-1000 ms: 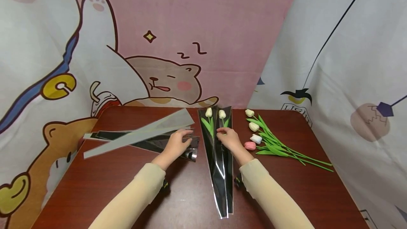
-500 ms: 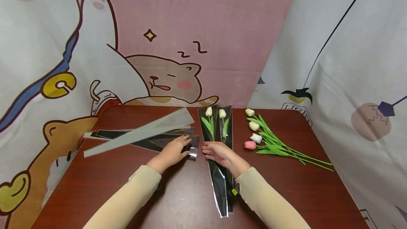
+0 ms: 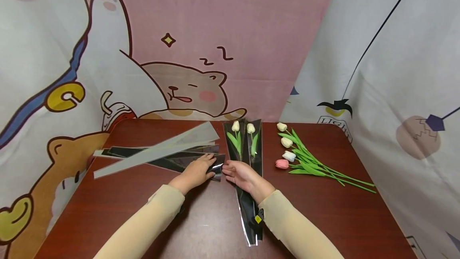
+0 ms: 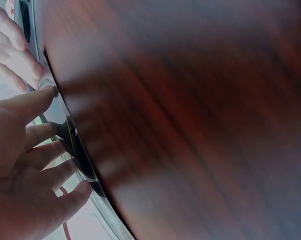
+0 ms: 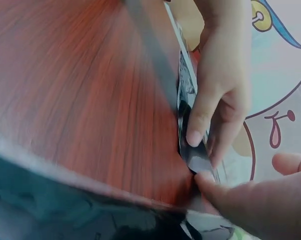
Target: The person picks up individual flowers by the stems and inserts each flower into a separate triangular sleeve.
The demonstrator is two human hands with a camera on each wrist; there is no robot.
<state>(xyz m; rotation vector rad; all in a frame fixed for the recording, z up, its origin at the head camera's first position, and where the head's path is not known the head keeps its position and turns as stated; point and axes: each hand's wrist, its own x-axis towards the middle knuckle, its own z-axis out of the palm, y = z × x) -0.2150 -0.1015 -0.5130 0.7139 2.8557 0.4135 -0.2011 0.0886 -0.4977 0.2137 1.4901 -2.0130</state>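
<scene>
My left hand [image 3: 195, 173] rests on the wide end of a black flower sleeve [image 3: 217, 168], fingers spread over the film. Just right of it is my right hand [image 3: 244, 177], its fingertips at that sleeve's near edge. The right wrist view shows a right fingertip touching the raised black film [image 5: 196, 156], with the left thumb [image 5: 194, 135] on it too. Below the right hand lie two clear-fronted black sleeves [image 3: 246, 207], side by side. Each bears a white tulip [image 3: 235, 126] with green leaves at its top; the hand and forearm hide their middle.
Pale, long tapered sleeves [image 3: 143, 156] lie crossed over more black ones on the left. Several loose tulips, white ones [image 3: 286, 142] and a pink one [image 3: 282, 164], lie on the right, stems toward the right edge. A printed cloth [image 3: 266, 51] hangs behind the brown table [image 3: 205, 227].
My right hand has come down and left from the tulip heads, across the two sleeves, to the black sleeve's edge. My left hand has settled onto that sleeve's end.
</scene>
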